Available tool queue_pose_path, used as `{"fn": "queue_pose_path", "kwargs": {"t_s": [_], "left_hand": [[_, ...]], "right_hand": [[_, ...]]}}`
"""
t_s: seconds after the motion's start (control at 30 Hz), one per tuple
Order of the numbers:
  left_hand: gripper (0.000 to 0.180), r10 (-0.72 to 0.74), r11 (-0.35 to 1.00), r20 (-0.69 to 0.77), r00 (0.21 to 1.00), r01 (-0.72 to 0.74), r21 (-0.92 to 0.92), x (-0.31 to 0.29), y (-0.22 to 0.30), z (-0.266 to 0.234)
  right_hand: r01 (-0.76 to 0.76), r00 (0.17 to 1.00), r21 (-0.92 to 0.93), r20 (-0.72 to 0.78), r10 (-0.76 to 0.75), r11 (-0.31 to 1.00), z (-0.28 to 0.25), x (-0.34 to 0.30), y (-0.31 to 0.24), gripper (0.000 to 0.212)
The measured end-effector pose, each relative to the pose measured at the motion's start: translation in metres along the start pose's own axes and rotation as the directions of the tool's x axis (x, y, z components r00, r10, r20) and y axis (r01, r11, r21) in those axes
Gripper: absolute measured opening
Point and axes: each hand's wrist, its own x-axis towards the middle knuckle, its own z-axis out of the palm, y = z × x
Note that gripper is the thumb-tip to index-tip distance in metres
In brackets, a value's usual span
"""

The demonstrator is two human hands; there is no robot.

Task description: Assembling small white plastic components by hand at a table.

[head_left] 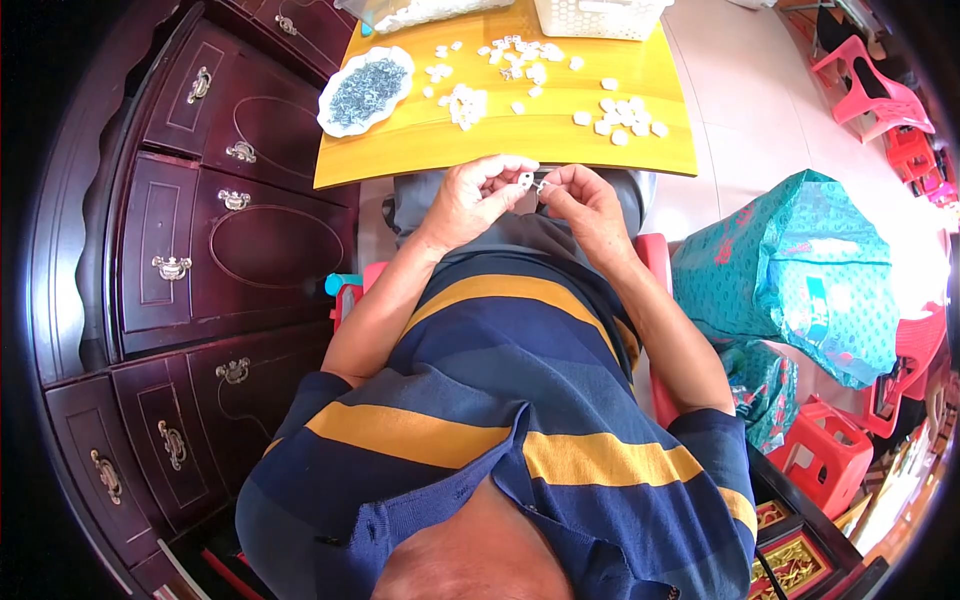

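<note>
Just off the near edge of the wooden table (pixel 500 148), both hands meet over my lap. My left hand (pixel 478 203) pinches a small white plastic piece (pixel 525 180) between thumb and fingers. Close against it, my right hand (pixel 592 208) has thumb and fingertips closed on a tiny shiny piece (pixel 541 187), too small to name. A white scalloped dish (pixel 327 113) on the table's left holds a heap of small dark metal pieces (pixel 370 92). Small white pieces (pixel 622 116) lie in a loose group at the right, and more white pieces (pixel 466 106) are clustered near the middle.
A white perforated basket (pixel 600 22) and a clear tub of white pieces (pixel 435 12) stand at the far edge. Dark wooden cabinets (pixel 280 245) line the left. To the right are a large teal bag (pixel 790 270) and red plastic stools (pixel 825 450).
</note>
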Motion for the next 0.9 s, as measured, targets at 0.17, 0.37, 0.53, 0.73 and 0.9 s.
{"fn": "queue_pose_path", "kwargs": {"t_s": [0.17, 0.37, 0.53, 0.73, 0.9], "left_hand": [[0.025, 0.007, 0.999, 0.023, 1.000, -0.008, 0.037, -0.0005, -0.0007, -0.0006], [0.023, -0.003, 0.997, 0.022, 1.000, 0.001, 0.076, -0.0007, 0.0026, -0.0008], [0.022, 0.016, 0.990, 0.082, 0.996, -0.028, 0.140, -0.0002, 0.0048, -0.0021], [0.022, 0.036, 0.982, 0.121, 0.992, -0.058, 0.182, 0.0006, 0.0050, -0.0037], [0.021, 0.094, 0.974, 0.137, 0.986, -0.119, 0.194, 0.0019, 0.0077, -0.0036]], "right_hand": [[0.000, 1.000, -0.009, 0.008, 0.000, 1.000, 0.0002, 0.0001, 0.0007, 0.008], [-0.027, 1.000, 0.005, 0.008, 0.027, 1.000, -0.0004, -0.0009, -0.0007, 0.008], [-0.046, 0.998, -0.014, 0.036, 0.047, 0.999, 0.0001, -0.0005, -0.0019, 0.009], [-0.075, 0.996, 0.034, 0.054, 0.073, 0.997, -0.0016, -0.0001, -0.0002, 0.011], [-0.174, 0.984, 0.055, 0.049, 0.172, 0.983, -0.0006, 0.0000, -0.0032, 0.010]]}}
